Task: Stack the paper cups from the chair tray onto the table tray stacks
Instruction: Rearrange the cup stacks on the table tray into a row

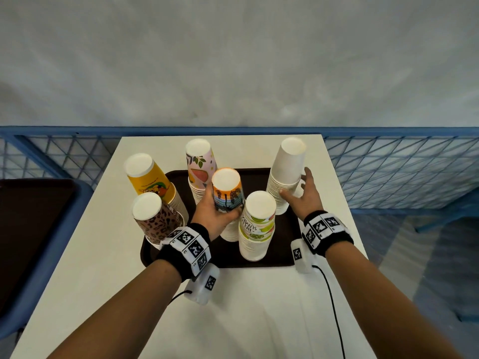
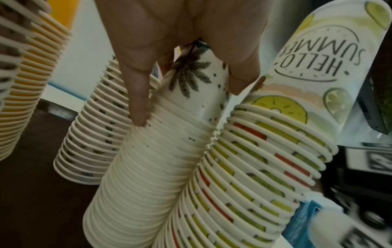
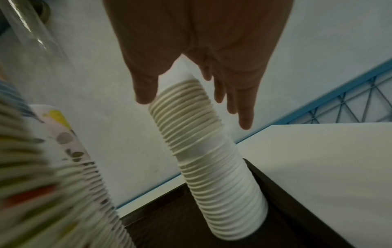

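Observation:
Six stacks of upturned paper cups stand on the dark table tray (image 1: pixel 282 244). My left hand (image 1: pixel 220 206) grips the palm-tree cup (image 1: pixel 228 193) topping the centre stack; in the left wrist view the thumb and fingers of that hand (image 2: pixel 188 100) curl round the cup (image 2: pixel 191 80) just above the stacked rims. My right hand (image 1: pixel 295 182) is open astride the plain white stack (image 1: pixel 286 174) at the tray's right. The right wrist view shows the hand (image 3: pixel 195 110) with its thumb at the rims of the white stack (image 3: pixel 212 159) and straight fingers on the other side.
Yellow (image 1: pixel 147 180), leopard-print (image 1: pixel 153 218), pink fruit (image 1: pixel 201 164) and "Hello Summer" (image 1: pixel 256 224) stacks crowd the tray close together. A dark chair tray (image 1: pixel 28 229) lies left of the white table. Blue mesh railing (image 1: pixel 388 164) runs behind the table.

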`<act>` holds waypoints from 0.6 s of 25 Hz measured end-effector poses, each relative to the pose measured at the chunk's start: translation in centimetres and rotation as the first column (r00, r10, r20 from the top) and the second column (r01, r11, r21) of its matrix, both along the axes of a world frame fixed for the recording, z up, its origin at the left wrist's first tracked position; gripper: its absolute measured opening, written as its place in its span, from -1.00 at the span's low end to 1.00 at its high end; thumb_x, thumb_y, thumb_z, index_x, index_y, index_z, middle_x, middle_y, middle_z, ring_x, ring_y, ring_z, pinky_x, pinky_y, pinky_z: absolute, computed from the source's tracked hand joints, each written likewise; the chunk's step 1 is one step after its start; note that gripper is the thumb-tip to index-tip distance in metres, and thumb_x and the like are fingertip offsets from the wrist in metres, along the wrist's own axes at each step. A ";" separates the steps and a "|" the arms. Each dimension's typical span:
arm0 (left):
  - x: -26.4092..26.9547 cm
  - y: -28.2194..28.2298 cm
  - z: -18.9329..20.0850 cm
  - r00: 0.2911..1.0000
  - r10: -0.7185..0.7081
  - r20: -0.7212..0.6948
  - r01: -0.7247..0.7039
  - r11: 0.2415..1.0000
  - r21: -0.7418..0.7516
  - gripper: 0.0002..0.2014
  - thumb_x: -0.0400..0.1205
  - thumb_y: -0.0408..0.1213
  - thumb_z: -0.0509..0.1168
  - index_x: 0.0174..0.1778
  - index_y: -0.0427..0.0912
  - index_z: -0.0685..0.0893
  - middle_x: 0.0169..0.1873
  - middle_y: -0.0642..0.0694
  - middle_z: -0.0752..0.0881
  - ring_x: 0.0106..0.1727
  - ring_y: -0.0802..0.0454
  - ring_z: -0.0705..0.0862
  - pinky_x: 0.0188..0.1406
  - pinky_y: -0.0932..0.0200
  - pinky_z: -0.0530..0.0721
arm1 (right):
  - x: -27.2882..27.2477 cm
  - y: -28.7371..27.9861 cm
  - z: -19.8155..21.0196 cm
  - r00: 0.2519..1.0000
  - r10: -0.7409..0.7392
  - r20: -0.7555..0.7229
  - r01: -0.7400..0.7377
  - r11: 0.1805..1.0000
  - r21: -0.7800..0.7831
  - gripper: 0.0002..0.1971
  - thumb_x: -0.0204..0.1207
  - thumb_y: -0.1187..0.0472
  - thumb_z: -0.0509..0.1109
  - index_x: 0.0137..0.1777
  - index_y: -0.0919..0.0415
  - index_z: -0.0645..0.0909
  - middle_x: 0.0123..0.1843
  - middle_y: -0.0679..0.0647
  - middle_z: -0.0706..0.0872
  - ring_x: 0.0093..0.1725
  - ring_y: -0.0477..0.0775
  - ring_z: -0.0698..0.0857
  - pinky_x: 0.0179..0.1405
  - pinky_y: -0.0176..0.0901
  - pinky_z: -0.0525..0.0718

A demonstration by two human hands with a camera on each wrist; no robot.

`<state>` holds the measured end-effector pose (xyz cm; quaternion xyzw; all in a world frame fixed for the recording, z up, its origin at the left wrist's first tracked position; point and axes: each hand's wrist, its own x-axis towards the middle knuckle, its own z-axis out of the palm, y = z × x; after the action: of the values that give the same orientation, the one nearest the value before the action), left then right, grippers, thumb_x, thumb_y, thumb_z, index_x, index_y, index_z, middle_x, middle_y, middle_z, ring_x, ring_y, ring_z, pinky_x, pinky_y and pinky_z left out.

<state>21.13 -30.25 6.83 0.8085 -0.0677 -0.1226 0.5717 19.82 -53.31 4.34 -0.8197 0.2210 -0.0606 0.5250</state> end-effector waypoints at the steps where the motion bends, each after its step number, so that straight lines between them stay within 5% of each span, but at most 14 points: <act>1: 0.0 0.0 -0.1 1.000 0.004 -0.001 -0.004 1.000 0.005 -0.18 0.39 -0.39 0.51 0.51 -0.04 0.23 0.19 0.13 0.55 0.27 0.20 0.49 0.29 0.28 0.39 | -1.3 0.2 -0.2 0.999 -0.035 -0.019 0.035 0.999 -0.007 -0.22 0.40 0.29 0.47 0.57 0.19 0.15 0.52 0.18 0.39 0.45 0.18 0.44 0.44 0.03 0.44; 3: -0.1 -0.1 0.0 1.000 0.011 0.006 -0.011 1.000 0.017 -0.18 0.39 -0.35 0.51 0.51 -0.02 0.22 0.22 0.11 0.56 0.27 0.19 0.50 0.30 0.28 0.39 | -4.3 1.2 -0.6 0.999 -0.006 -0.046 0.008 1.000 0.030 -0.40 0.38 0.45 0.40 0.44 0.21 0.37 0.33 0.16 0.51 0.24 0.19 0.55 0.16 -0.11 0.54; 5: -0.2 -0.3 0.3 1.000 0.017 0.015 -0.018 0.999 0.034 -0.18 0.39 -0.33 0.52 0.51 -0.01 0.23 0.25 0.07 0.57 0.28 0.18 0.50 0.30 0.29 0.38 | -7.1 2.9 -0.5 0.973 0.216 -0.085 -0.207 0.974 0.095 -0.36 0.32 0.53 0.40 0.40 0.16 0.40 0.23 0.03 0.52 0.23 0.13 0.56 -0.01 -0.24 0.56; 7: -0.4 -0.3 0.6 0.999 0.034 0.027 -0.036 0.997 0.062 -0.18 0.39 -0.31 0.52 0.51 -0.04 0.23 0.27 0.03 0.58 0.24 0.20 0.48 0.29 0.30 0.37 | -8.4 4.9 0.1 0.908 0.415 -0.062 -0.405 0.905 0.129 -0.19 0.25 0.47 0.52 0.47 0.06 0.27 0.25 -0.16 0.51 0.25 -0.16 0.55 -0.03 -0.55 0.54; 9: -0.8 0.1 0.6 0.997 0.066 0.040 -0.070 0.994 0.086 -0.17 0.39 -0.31 0.52 0.52 -0.06 0.23 0.30 -0.01 0.59 0.24 0.18 0.50 0.29 0.29 0.39 | -8.3 6.7 0.8 0.903 0.428 0.021 -0.425 0.887 0.181 -0.11 0.18 0.43 0.60 0.45 -0.02 0.24 0.21 -0.29 0.53 0.18 -0.42 0.53 0.00 -0.69 0.51; 11: -1.4 1.0 0.4 0.989 0.140 0.052 -0.144 0.986 0.082 -0.18 0.37 -0.33 0.52 0.51 -0.08 0.24 0.32 -0.07 0.60 0.32 0.06 0.55 0.33 0.20 0.45 | -7.7 8.1 1.4 0.950 0.308 0.061 -0.313 0.922 0.228 -0.16 0.19 0.45 0.59 0.44 0.04 0.30 0.17 -0.22 0.58 0.10 -0.37 0.58 0.08 -0.63 0.51; 15: -2.0 2.5 0.3 0.959 0.277 0.067 -0.280 0.959 0.047 -0.19 0.38 -0.39 0.50 0.51 -0.12 0.25 0.35 -0.14 0.59 0.36 -0.05 0.56 0.28 0.21 0.46 | -6.7 8.1 1.3 0.977 0.188 0.098 -0.205 0.955 0.214 -0.21 0.21 0.45 0.59 0.44 0.17 0.35 0.26 0.03 0.62 0.21 -0.10 0.57 0.35 -0.21 0.49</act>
<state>19.16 -27.72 7.16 0.8288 0.0334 -0.0186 0.5583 13.14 -45.20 5.67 -0.7708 0.1234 -0.0140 0.6249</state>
